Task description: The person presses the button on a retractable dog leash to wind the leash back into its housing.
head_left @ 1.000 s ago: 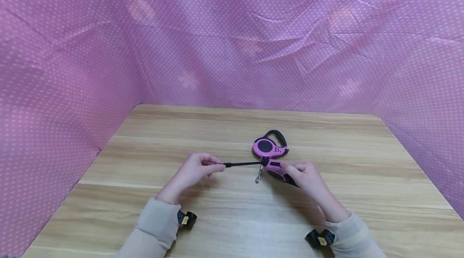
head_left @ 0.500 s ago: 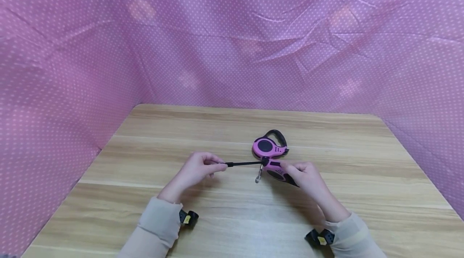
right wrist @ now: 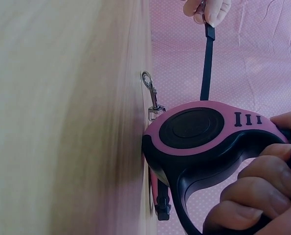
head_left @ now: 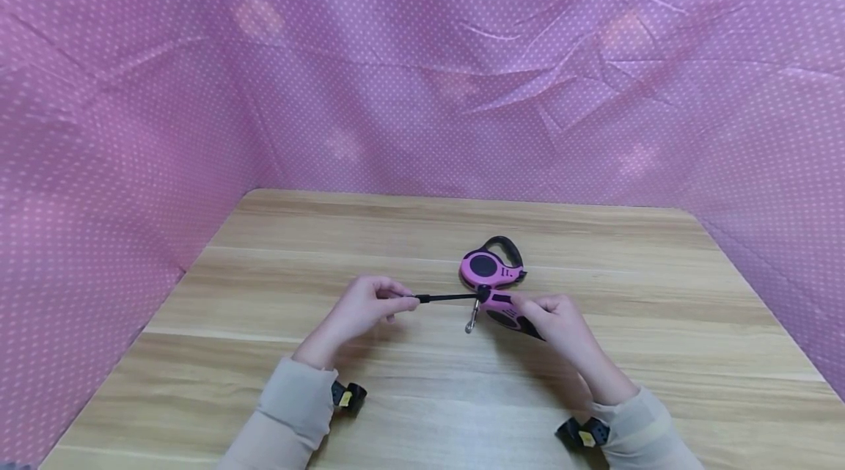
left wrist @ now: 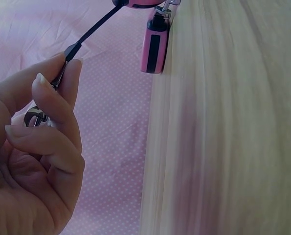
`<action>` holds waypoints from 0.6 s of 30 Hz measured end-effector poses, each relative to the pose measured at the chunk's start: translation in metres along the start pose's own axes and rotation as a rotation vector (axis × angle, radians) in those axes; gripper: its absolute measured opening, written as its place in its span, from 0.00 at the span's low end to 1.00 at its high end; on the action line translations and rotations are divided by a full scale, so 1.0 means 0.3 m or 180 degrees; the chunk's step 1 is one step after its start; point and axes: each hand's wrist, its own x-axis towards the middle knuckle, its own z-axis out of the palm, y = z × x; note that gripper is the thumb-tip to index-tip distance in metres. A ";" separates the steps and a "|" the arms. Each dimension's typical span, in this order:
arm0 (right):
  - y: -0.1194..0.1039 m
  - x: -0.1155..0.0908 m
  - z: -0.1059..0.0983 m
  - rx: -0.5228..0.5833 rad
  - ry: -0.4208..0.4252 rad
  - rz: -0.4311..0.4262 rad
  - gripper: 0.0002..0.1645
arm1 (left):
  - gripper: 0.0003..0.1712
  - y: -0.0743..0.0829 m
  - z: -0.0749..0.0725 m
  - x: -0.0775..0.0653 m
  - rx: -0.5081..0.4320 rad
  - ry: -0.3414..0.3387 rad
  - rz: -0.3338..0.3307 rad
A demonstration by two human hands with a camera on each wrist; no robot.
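My right hand [head_left: 557,323] grips the black handle of a pink and black retractable dog leash [right wrist: 191,128], its fingers curled through the loop. The leash is held on edge over the table. From its case a short black strap [head_left: 452,298] runs taut to my left hand [head_left: 366,306]. There, thumb and fingers pinch the strap's end, and its metal clip [left wrist: 35,116] shows between the fingers in the left wrist view. A second pink and black retractable leash [head_left: 483,265] lies flat on the table just behind the held one. Its silver snap hook [head_left: 472,317] points toward me.
The wood-grain table [head_left: 297,235] has rounded far corners. Pink dotted cloth [head_left: 422,89] hangs behind it and along both sides. Small black cameras sit on both wrists, one left camera [head_left: 350,397] and one right camera [head_left: 583,433], close above the table.
My left hand has moved slightly right toward the leash case, and the exposed strap between the hands has shortened. The right hand and the second leash look unmoved.
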 end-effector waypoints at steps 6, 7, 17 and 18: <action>-0.001 -0.002 -0.001 0.0006 -0.0003 0.0001 0.35 | 0.13 0.004 0.011 0.003 0.0041 -0.0001 0.0009; -0.001 -0.003 -0.001 0.0005 -0.0001 0.0003 0.35 | 0.14 0.005 0.014 0.005 0.0043 -0.0004 0.0027; -0.002 -0.006 -0.003 0.0004 -0.0008 0.0011 0.35 | 0.13 0.018 0.033 0.013 0.0069 -0.0010 0.0036; -0.001 -0.005 -0.003 0.0002 -0.0011 0.0011 0.35 | 0.13 0.019 0.034 0.014 0.0067 -0.0011 0.0035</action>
